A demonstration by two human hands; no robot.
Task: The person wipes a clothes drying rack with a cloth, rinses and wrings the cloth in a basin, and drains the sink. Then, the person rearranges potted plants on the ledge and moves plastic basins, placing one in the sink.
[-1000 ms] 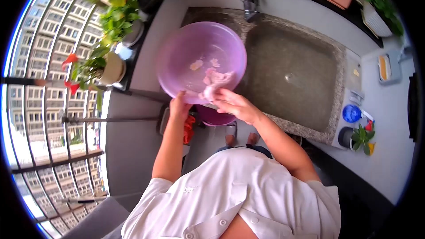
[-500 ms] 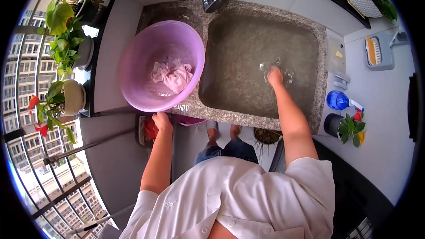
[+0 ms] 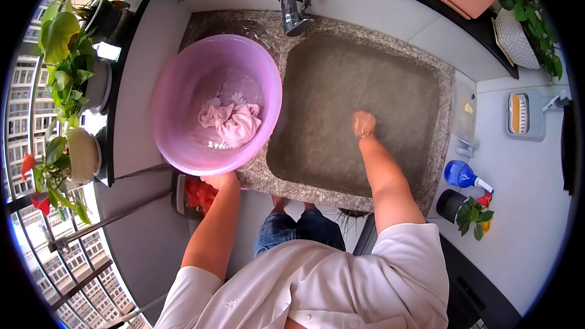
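Observation:
A large purple basin (image 3: pixel 177 106) rests over the left part of the stone sink, with a wet pink cloth (image 3: pixel 237 125) bunched up in it. Against the underside of its near rim is my left hand (image 3: pixel 222 180), gripping the basin; the fingers are mostly hidden beneath it. My right hand (image 3: pixel 364 124) dips into the cloudy water of the speckled stone sink (image 3: pixel 445 103). Water covers its fingers, so their pose and anything under them cannot be made out.
A dark faucet (image 3: pixel 297 21) hangs over the sink's far edge. To the right stand a blue spray bottle (image 3: pixel 460 173), a small potted plant (image 3: pixel 474 216) and a brush in a grey holder (image 3: pixel 524 116). Potted plants (image 3: pixel 82 152) line the ledge at left.
My right hand has shifted left through the sink water, and the splash around it has died down. The left hand stays at the basin's near rim. The whole view has shifted somewhat.

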